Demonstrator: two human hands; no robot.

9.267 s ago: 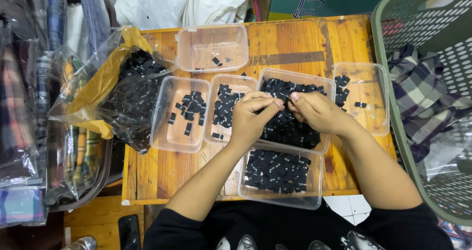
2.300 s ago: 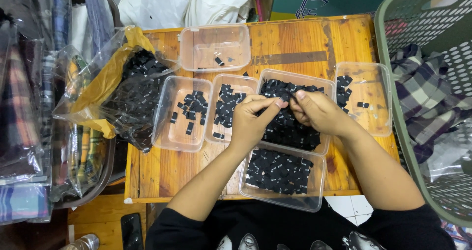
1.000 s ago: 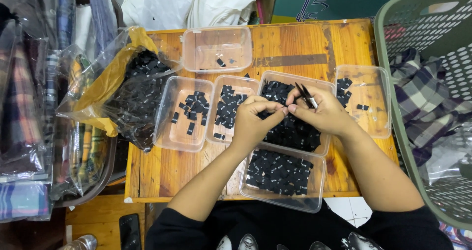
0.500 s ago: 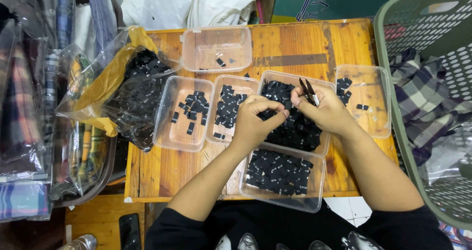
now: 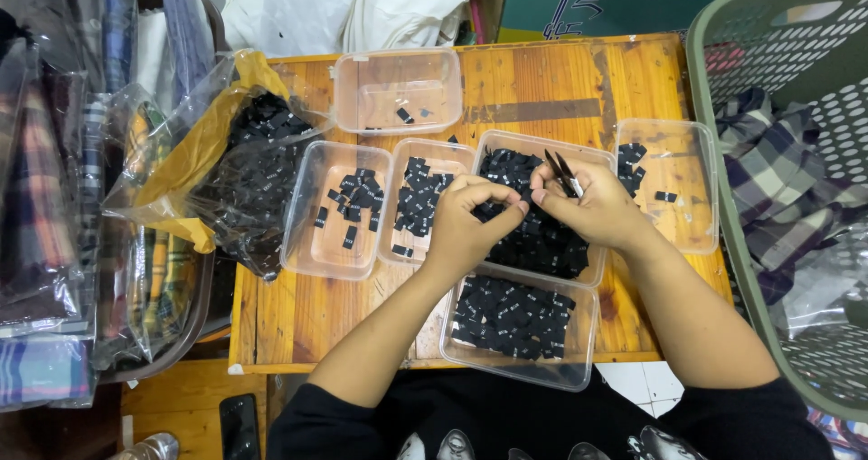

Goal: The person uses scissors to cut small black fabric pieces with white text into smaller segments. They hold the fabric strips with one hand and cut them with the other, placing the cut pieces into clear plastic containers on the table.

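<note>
My left hand [image 5: 470, 220] hovers over the middle clear plastic tray [image 5: 592, 157] heaped with small black fabric labels [image 5: 542, 243], its fingers pinched on one small black label. My right hand [image 5: 592, 209] is just to its right, thumb tip nearly touching the left fingers, and it grips small metal snips [image 5: 561, 171] whose blades point up and away. A nearer tray [image 5: 520, 374] holds a flat layer of black labels. Two trays [image 5: 312, 243] to the left hold fewer labels.
A clear bag with a yellow lining [image 5: 199, 153] spills black labels at the table's left. Another tray [image 5: 398, 62] stands at the back, one more [image 5: 696, 198] at the right. A green laundry basket [image 5: 714, 135] with plaid cloth flanks the wooden table [image 5: 542, 80]. Bagged fabrics lie left.
My right hand has turned so the snips stick up above it, and the hands have drawn slightly apart over the middle tray. Trays and bag have not moved.
</note>
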